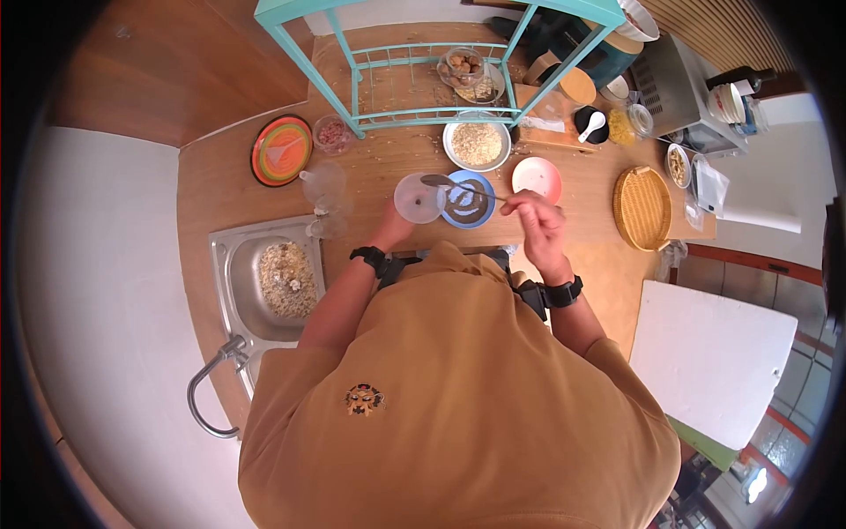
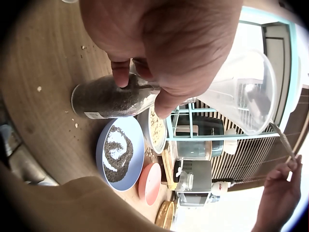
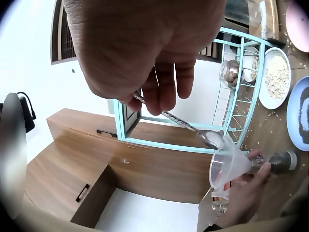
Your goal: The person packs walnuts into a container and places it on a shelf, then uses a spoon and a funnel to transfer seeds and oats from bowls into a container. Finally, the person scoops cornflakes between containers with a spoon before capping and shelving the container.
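Observation:
My left hand (image 2: 164, 48) grips the neck of a clear bottle (image 2: 104, 98) that is largely full of dark grains, with a translucent funnel (image 2: 241, 92) at its mouth. My right hand (image 3: 149, 53) pinches the handle of a metal spoon (image 3: 211, 139), whose bowl is at the funnel's rim. From above, the funnel (image 1: 419, 197) hides the bottle, and the right hand (image 1: 539, 227) is to its right. Beside the funnel lies a blue plate (image 1: 468, 199) with dark grains spread over it.
A bowl of pale flakes (image 1: 477, 143) and a pink dish (image 1: 537, 181) stand behind the blue plate. A turquoise rack (image 1: 432, 116) rises at the back. The sink (image 1: 231, 264) is at left, a wicker basket (image 1: 642, 209) at right, clear containers (image 1: 324, 183) near the left hand.

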Action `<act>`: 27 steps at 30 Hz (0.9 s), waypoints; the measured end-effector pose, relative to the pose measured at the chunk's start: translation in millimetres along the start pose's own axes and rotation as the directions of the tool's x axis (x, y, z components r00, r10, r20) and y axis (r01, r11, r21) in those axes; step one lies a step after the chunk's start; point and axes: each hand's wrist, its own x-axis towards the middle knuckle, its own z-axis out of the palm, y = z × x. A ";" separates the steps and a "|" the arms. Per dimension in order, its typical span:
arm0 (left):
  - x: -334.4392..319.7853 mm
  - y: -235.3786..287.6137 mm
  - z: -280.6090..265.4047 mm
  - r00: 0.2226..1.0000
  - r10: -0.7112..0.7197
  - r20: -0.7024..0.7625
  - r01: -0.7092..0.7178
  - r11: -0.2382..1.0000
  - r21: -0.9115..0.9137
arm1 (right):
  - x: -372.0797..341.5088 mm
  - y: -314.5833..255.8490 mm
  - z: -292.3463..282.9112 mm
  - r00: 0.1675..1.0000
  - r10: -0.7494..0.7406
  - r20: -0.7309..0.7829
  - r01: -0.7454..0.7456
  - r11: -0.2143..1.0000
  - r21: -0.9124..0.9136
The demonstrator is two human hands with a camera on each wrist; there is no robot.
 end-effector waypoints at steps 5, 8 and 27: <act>-1.2 1.3 2.2 0.992 0.128 -0.015 -0.125 0.983 0.137 | -16.9 53.1 -37.4 0.833 0.368 -0.414 0.004 0.743 0.670; -3.3 7.2 0.3 0.999 0.031 -0.022 -0.029 0.996 0.085 | -44.9 106.4 -72.1 0.687 0.497 -0.530 0.037 0.704 0.709; -3.6 18.1 -3.9 0.998 -0.060 0.001 0.059 0.989 0.134 | -119.9 253.2 -74.7 0.280 0.905 -0.320 -0.087 0.356 0.931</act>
